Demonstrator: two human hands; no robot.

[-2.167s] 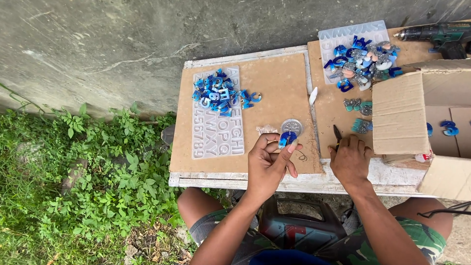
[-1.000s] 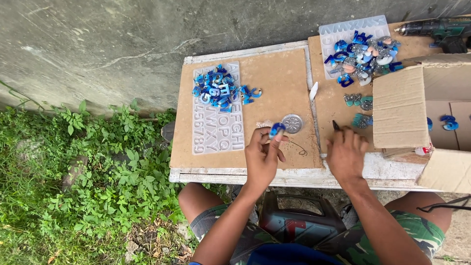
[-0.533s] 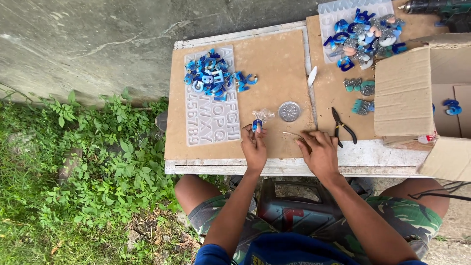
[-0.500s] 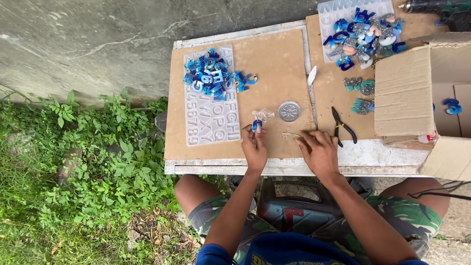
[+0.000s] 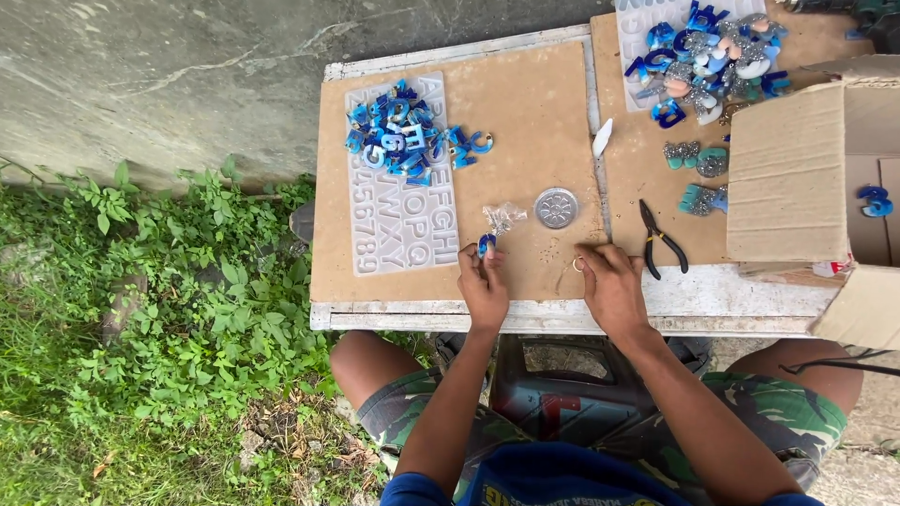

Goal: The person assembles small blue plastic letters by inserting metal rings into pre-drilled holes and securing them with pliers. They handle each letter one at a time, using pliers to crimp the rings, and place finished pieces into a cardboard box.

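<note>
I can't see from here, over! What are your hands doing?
Left hand pinching small blue piece. Right hand fingertips on small ring. Pliers lie beside, untouched.

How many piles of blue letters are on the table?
2. One pile of blue letters sits on the clear letter mould at the left board; the other pile is at the top right, beside the cardboard box. More letters may be hidden inside it.

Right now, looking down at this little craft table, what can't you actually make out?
All from the head view:
- The small blue piece in the left hand: too small, and partly covered by fingers, to tell its shape.
- The tiny ring at the right hand: too small to tell whether it is gripped or merely touched.
- The cardboard box: its flap hides most of the inside, and the right edge cuts it off.
- The far pile of blue pieces: cut by the top edge.
</note>
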